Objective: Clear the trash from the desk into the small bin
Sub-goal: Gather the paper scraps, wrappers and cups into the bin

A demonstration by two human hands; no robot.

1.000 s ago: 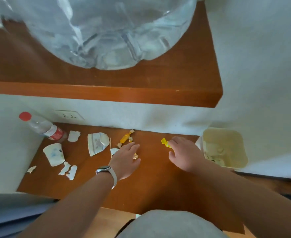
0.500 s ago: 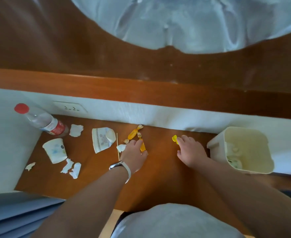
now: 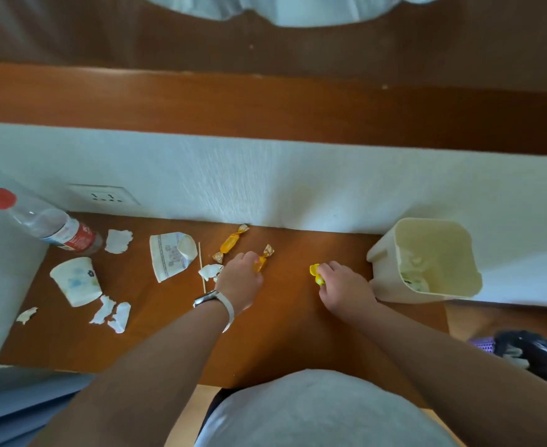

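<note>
On desk (image 3: 281, 333), centre: orange sweet (image 3: 263, 259) held in curled fingers of left hand (image 3: 241, 280); yellow wrapper (image 3: 315, 273) pinched by right hand (image 3: 343, 287), near small bin (image 3: 385, 262) at right. Leftward: second sweet (image 3: 230, 243), flattened cup (image 3: 168, 256), paper cup (image 3: 76, 280), paper scraps (image 3: 110, 314), bottle (image 3: 55, 227).

Soft, rather dim daylight, hardly any shadow. The wall (image 3: 298, 188) looks bluish. Top and edges are smeared and bowed.

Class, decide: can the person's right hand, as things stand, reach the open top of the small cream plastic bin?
Probably yes. The right hand, gripping a crumpled yellow wrapper, lies beside the small cream plastic bin; only bare wooden desk separates them, and the bin's top is open.
</note>
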